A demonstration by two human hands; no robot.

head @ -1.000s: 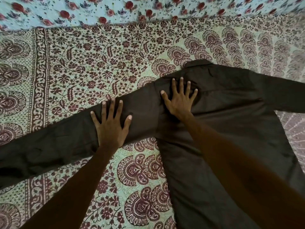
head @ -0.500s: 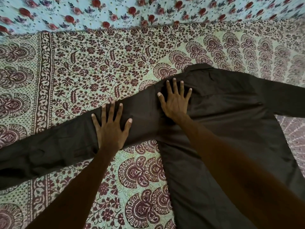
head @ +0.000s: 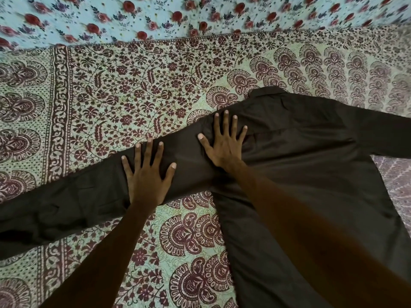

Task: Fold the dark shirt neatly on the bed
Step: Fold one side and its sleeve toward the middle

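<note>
The dark shirt lies flat, back side up, on the patterned bedspread, collar toward the far side. Its left sleeve stretches out to the left edge of the view; the right sleeve runs off to the right. My left hand rests palm down with fingers spread on the left sleeve. Palm down too, my right hand presses on the shoulder where that sleeve joins the body. Neither hand grips the cloth. My right forearm hides part of the shirt's body.
A light blue sheet with red roses lies beyond the far border of the bedspread. Bare bedspread shows left of the shirt's body and beyond the sleeve.
Both hands have slid slightly leftward along the shirt, the right hand from the upper back toward the shoulder seam. The shirt still lies flat and spread.
</note>
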